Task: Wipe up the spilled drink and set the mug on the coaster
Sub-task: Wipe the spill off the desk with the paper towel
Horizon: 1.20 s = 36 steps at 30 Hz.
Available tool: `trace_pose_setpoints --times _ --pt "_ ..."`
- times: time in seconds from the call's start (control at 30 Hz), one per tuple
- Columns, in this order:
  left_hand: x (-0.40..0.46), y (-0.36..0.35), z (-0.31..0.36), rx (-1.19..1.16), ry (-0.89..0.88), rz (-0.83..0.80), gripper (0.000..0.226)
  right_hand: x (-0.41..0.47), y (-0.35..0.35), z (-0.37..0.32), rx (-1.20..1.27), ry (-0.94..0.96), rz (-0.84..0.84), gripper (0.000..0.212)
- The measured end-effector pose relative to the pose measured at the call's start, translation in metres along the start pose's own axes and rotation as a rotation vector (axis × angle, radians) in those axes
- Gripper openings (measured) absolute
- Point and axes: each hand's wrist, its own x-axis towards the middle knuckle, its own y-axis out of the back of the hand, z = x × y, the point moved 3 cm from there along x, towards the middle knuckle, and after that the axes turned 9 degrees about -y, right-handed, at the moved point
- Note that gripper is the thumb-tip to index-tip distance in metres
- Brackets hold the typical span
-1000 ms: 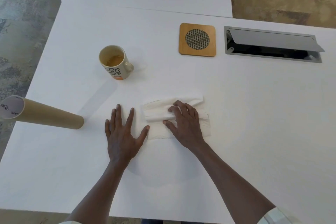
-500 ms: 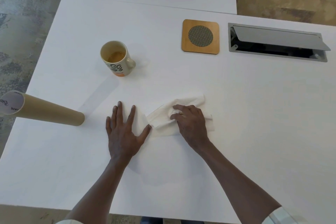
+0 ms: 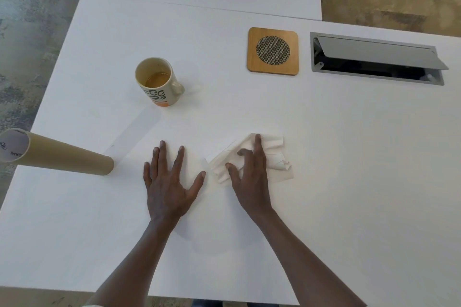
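A cream mug (image 3: 157, 82) with a dark pattern and an orange base stands upright at the left of the white table, with brown drink in its bottom. A square wooden coaster (image 3: 273, 51) with a round mesh centre lies far to its right, with nothing on it. My right hand (image 3: 250, 174) presses on a crumpled white paper towel (image 3: 274, 154) near the table's middle, fingers bunching it. My left hand (image 3: 169, 182) lies flat beside it, fingers spread, holding nothing. A faint wet patch (image 3: 212, 239) shows between my forearms.
A brown cardboard tube (image 3: 57, 154) lies at the left edge, overhanging it. A grey cable hatch (image 3: 376, 58) with its lid raised is set into the table right of the coaster. Patterned carpet surrounds the white table (image 3: 349, 182).
My right hand has gathered the flat towel into a crumpled bunch and shifted it slightly right. My left hand has stayed flat in place.
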Motion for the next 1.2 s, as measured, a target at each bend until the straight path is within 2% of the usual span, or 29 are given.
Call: trace_pose_setpoints --times 0.1,0.13,0.23,0.3,0.53,0.63,0.77,0.93,1.0,1.1,1.2 --pt "-0.001 -0.001 0.001 0.000 -0.002 0.003 0.085 0.001 0.002 0.000 -0.038 -0.019 0.015 0.058" --pt "-0.001 -0.001 0.001 0.002 -0.004 0.004 0.085 0.001 0.003 -0.001 -0.103 -0.013 0.016 0.060" --pt "-0.001 0.000 0.001 0.002 -0.005 0.006 0.086 0.002 0.006 -0.001 -0.398 0.001 0.028 0.051" --pt "0.000 0.000 0.001 0.002 -0.002 0.005 0.086 0.005 0.007 0.003 -0.453 -0.038 0.009 0.049" --pt "0.000 -0.002 0.000 0.005 0.004 0.000 0.086 0.008 0.001 -0.006 -0.200 -0.002 -0.034 0.032" --pt "0.000 -0.002 0.000 0.007 0.006 -0.006 0.085 0.017 -0.001 -0.015 -0.104 0.003 -0.009 0.038" --pt "0.000 0.000 -0.001 -0.003 0.010 -0.025 0.078 0.019 -0.008 -0.025 -0.160 0.075 -0.091 0.059" --pt "-0.001 0.005 0.002 -0.024 0.004 -0.020 0.070 0.006 -0.018 -0.027 -0.309 0.183 -0.179 0.054" --pt "-0.001 0.006 0.003 -0.027 0.004 -0.025 0.069 0.000 -0.019 -0.023 -0.348 0.213 -0.174 0.056" --pt "-0.001 0.006 0.004 -0.031 0.009 -0.028 0.069 -0.008 -0.015 -0.011 -0.357 0.235 -0.142 0.046" --pt "-0.001 0.006 0.003 -0.032 0.012 -0.029 0.069 -0.011 -0.007 0.003 -0.302 0.218 -0.107 0.051"
